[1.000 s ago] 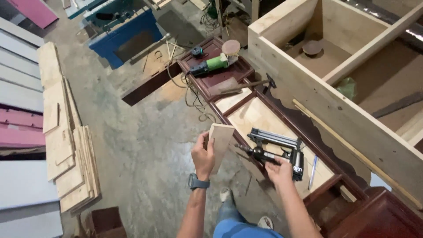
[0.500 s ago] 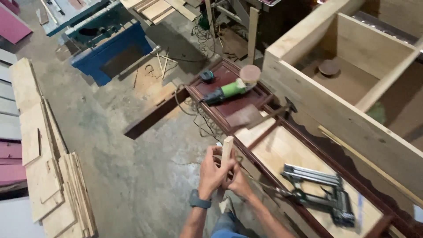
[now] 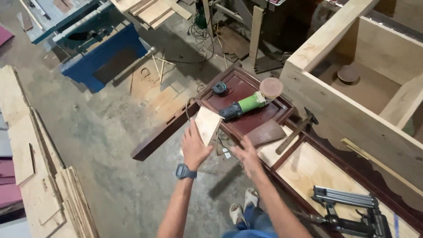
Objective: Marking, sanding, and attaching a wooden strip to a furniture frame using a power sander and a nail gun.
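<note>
My left hand [image 3: 194, 147], a dark watch [image 3: 185, 172] on its wrist, has its fingers around the lower edge of a small pale wooden board [image 3: 207, 124] and holds it up, tilted, over the near corner of the dark red panel frame [image 3: 246, 110]. My right hand [image 3: 246, 154] is spread open with nothing in it, hovering just right of the board and above a brown sheet of sandpaper [image 3: 265, 132] that lies on the frame. Beyond the hands a green angle grinder [image 3: 244, 105] with a round sanding disc rests on the red panel, with a tape measure [image 3: 219, 89] near it. A hammer [image 3: 297, 130] lies to the right, its head against the pale wooden cabinet [image 3: 352, 119]. A nail gun [image 3: 352, 211] sits on the plywood at lower right. Plywood offcuts [image 3: 39, 176] are stacked on the floor at left.
</note>
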